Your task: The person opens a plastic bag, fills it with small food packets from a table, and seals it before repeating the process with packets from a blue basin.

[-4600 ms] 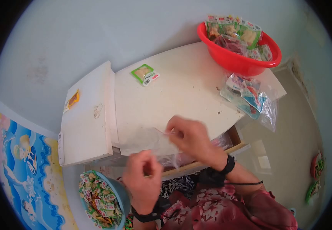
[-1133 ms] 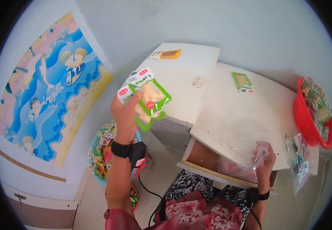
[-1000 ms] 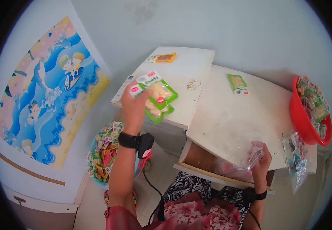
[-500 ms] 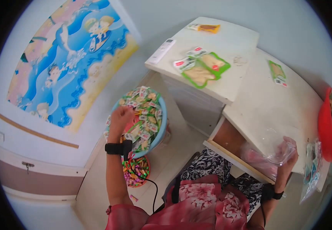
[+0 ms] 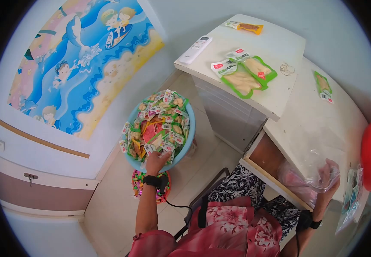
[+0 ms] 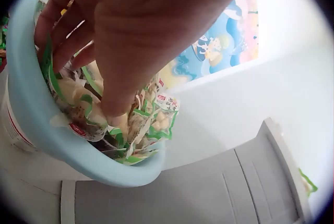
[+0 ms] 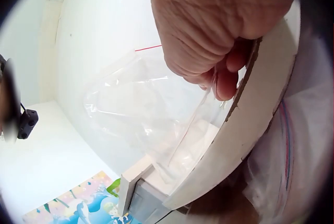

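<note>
My left hand [image 5: 156, 162] is low over the near rim of a light blue basin [image 5: 192, 124], its fingers among green-and-white snack packets [image 5: 178, 137]. The left wrist view shows the fingers [image 6: 62, 31] spread and slightly bent, the thumb apart from them against a packet [image 6: 78, 104]; some fingertips are hidden. At the desk's front edge my right hand [image 5: 329, 175] pinches a clear plastic bag [image 5: 314, 158]; in the right wrist view the bag [image 7: 135, 99] hangs wide from the curled fingers. Two large packets [image 5: 241, 81] [image 5: 258, 67] lie overlapping on the white cabinet.
A remote [image 5: 195, 50] and a yellow packet [image 5: 250, 28] lie on the cabinet top [image 5: 275, 40]. One green packet [image 5: 323, 87] is on the desk. An open drawer [image 5: 264, 156] holds plastic bags. A red basin [image 5: 369, 154] stands right, a smaller candy-filled container [image 5: 168, 188] below the blue one.
My left hand has let go of the two packets on the cabinet and moved down into the blue basin's contents. My right hand still holds the clear bag. The head view has shifted left.
</note>
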`<state>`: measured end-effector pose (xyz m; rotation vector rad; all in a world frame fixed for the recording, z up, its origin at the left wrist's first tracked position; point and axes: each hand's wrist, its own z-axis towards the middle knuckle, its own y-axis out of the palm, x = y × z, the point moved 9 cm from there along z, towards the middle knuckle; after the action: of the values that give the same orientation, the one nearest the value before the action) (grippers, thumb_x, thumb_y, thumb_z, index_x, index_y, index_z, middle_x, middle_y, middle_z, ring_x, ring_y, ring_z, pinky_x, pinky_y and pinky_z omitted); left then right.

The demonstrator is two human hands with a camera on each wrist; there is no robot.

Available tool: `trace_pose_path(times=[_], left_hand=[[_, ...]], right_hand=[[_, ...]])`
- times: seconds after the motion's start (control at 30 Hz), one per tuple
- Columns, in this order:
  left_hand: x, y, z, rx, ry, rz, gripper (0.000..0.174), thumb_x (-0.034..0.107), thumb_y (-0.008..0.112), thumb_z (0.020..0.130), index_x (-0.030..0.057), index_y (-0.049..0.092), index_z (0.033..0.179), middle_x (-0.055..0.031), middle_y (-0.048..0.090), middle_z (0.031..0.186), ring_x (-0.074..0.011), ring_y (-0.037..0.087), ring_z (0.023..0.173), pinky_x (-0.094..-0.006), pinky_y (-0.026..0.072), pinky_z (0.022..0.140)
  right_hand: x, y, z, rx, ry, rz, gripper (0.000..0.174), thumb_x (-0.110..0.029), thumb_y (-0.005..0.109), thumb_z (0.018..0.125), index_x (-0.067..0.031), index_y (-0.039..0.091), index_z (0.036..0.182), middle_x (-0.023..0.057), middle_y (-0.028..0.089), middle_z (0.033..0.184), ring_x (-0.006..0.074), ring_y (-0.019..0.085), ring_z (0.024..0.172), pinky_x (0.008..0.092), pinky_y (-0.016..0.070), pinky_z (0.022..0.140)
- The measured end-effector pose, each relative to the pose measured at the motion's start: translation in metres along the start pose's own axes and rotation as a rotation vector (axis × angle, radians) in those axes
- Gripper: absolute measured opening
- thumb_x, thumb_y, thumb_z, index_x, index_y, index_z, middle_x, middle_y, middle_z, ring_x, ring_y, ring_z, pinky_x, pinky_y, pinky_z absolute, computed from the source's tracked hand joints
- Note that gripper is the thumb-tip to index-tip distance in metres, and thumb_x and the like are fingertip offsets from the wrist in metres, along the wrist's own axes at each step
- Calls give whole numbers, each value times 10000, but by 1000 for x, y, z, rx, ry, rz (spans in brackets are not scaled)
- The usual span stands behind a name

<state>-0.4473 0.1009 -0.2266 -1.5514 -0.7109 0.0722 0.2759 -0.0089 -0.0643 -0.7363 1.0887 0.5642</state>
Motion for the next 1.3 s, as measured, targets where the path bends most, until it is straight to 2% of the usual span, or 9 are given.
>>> trace_pose_path(times=[0.17,0.2,0.33,0.63,0.83,1.03,1.07,1.17,1.3], left_hand=[[-27,-21,32,294,110,-145,434,415,793,838,19,700,991,-144,728,839,-404,702,836,-483,546,757],[-25,-21,41,210,90,-80,402,292,823,793,13,682,1046,-171,724,1001,-398,686,973,-496,536,812],[2,-17,66,109,351,50,664,252,885,685,18,595,1235,-208,574,1358,-403,555,1238,-503,496,996],[14,-16,72,140,215,332,700,380,880,664,117,617,1257,-154,660,1204,-384,593,1183,-535,514,936],[0,-32,54,187,154,312,504,420,850,741,49,733,1062,-183,718,1019,-402,663,1010,-539,526,872],[-17,-82,42,264,143,52,346,311,825,761,30,722,937,-194,706,912,-393,681,847,-477,542,751],[-21,-86,53,185,179,-102,311,268,808,831,12,730,989,-138,733,890,-311,708,783,-411,557,722],[54,-125,30,-2,177,-943,270,225,755,925,-6,727,1062,-65,746,941,-180,712,812,-327,552,732],[193,-165,-3,-242,352,-1125,260,201,709,982,-13,717,1128,-33,740,1004,-90,687,862,-270,540,738]], right_hand=[[2,1,1,9,4,-30,222,-138,667,999,-26,697,1188,-13,649,1070,63,583,823,204,445,649],[1,2,0,16,31,-33,223,-140,669,998,-24,697,1185,-14,647,1068,65,581,822,205,447,658],[2,0,-1,-4,102,-14,230,-149,671,997,-9,693,1179,-4,642,1070,81,576,820,216,468,691],[-12,5,1,33,-32,-73,258,-186,677,999,11,693,1165,29,651,1035,99,588,834,244,497,746],[-11,4,1,9,-7,-128,244,-185,667,1006,4,696,1159,30,660,1045,96,581,799,238,468,666],[1,1,-1,8,-13,-37,233,-154,660,1005,-11,685,1186,22,676,1084,65,600,803,205,431,595],[3,1,-1,0,-10,-30,232,-143,658,1002,-11,683,1192,24,680,1102,67,606,805,206,436,597],[7,3,-1,-32,-18,-24,236,-109,648,991,-12,676,1204,28,688,1149,71,620,810,207,455,605],[3,4,-3,-53,-3,-7,256,-66,633,961,-11,677,1207,19,683,1131,70,617,821,200,471,632]])
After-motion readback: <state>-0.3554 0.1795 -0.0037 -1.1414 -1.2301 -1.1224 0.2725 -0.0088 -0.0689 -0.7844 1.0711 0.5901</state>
